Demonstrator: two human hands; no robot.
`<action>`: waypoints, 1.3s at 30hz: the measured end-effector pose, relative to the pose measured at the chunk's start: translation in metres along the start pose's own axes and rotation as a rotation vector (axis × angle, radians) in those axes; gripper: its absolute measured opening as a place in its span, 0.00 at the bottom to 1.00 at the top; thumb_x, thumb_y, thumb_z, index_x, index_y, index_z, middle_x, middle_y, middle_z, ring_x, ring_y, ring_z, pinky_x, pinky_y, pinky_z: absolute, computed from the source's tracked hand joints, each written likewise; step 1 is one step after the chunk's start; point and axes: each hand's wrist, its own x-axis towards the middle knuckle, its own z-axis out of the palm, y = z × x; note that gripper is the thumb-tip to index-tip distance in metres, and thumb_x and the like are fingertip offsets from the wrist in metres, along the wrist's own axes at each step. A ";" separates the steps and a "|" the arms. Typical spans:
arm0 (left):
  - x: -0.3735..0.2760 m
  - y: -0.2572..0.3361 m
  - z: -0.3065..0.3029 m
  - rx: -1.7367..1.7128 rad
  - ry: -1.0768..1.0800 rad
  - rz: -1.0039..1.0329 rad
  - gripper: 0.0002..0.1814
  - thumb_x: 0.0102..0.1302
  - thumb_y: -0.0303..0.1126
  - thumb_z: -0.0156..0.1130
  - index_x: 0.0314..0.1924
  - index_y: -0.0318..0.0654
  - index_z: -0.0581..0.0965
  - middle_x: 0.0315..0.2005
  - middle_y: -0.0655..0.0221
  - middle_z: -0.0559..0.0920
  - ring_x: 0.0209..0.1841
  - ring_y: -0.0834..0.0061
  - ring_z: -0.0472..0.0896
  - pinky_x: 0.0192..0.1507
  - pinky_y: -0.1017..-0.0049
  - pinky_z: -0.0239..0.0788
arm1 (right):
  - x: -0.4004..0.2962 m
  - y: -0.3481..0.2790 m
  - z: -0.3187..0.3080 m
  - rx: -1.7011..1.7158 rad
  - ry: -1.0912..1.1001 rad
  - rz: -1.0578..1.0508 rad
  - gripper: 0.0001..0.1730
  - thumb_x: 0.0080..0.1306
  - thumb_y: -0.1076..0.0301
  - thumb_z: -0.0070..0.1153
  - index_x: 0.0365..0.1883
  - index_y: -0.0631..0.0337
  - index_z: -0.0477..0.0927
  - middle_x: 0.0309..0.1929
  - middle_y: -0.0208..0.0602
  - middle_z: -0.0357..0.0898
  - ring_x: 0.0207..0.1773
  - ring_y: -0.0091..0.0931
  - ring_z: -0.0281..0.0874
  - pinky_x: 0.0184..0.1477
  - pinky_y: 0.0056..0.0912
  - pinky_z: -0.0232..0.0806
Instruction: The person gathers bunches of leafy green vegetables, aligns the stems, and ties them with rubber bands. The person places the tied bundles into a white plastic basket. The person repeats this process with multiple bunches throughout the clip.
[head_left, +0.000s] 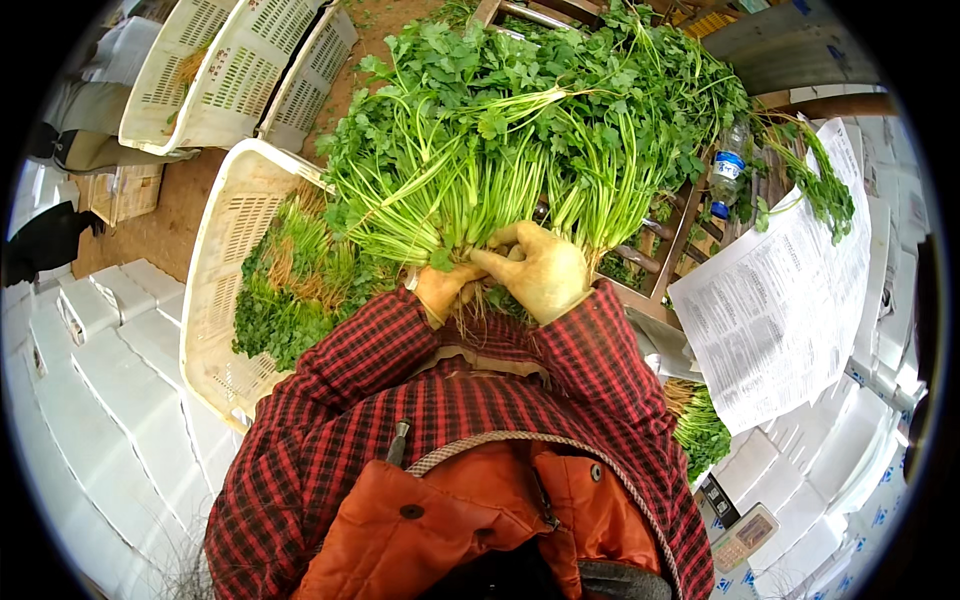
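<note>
A thick heap of coriander (480, 180) lies in front of me, leaves away from me and pale stems towards me. My left hand (441, 291), which looks gloved, is closed around stem bases at the near edge of the heap. Just to its right, my right hand (544, 270), in a pale yellowish glove, has thumb and fingers pinched on the same stem bases. Thin roots (472, 315) hang down between the two hands. More coriander stems (600, 195) lie beyond my right hand. My fingers partly hide the gripped stems.
At my left, a white plastic crate (217, 255) holds coriander bunches (292, 277). More crates (240, 67) stand beyond it. Right of the heap are a slatted wooden rack (675, 247), a plastic bottle (727, 169) and printed sheets (772, 315). A calculator (746, 536) lies lower right; white boxes (112, 390) lie left.
</note>
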 end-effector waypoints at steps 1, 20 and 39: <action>0.001 0.001 0.000 0.039 0.008 0.024 0.06 0.63 0.30 0.59 0.38 0.37 0.78 0.18 0.74 0.74 0.16 0.85 0.66 0.16 0.82 0.55 | 0.002 -0.002 0.006 0.024 0.039 0.036 0.26 0.57 0.50 0.65 0.42 0.65 0.80 0.27 0.39 0.82 0.27 0.26 0.81 0.30 0.27 0.73; 0.050 -0.098 -0.050 0.317 -0.255 0.549 0.20 0.71 0.34 0.53 0.60 0.35 0.71 0.60 0.61 0.73 0.58 0.69 0.73 0.58 0.73 0.65 | -0.022 -0.021 0.021 0.248 -0.750 -0.117 0.09 0.63 0.67 0.58 0.25 0.62 0.81 0.21 0.35 0.81 0.21 0.20 0.78 0.26 0.24 0.72; 0.015 -0.036 -0.018 1.294 -0.048 0.335 0.14 0.64 0.28 0.58 0.50 0.37 0.80 0.44 0.63 0.84 0.21 0.85 0.73 0.32 0.87 0.74 | 0.067 -0.020 -0.014 -0.282 0.561 -0.205 0.11 0.62 0.61 0.61 0.36 0.58 0.84 0.17 0.32 0.76 0.19 0.24 0.73 0.24 0.28 0.71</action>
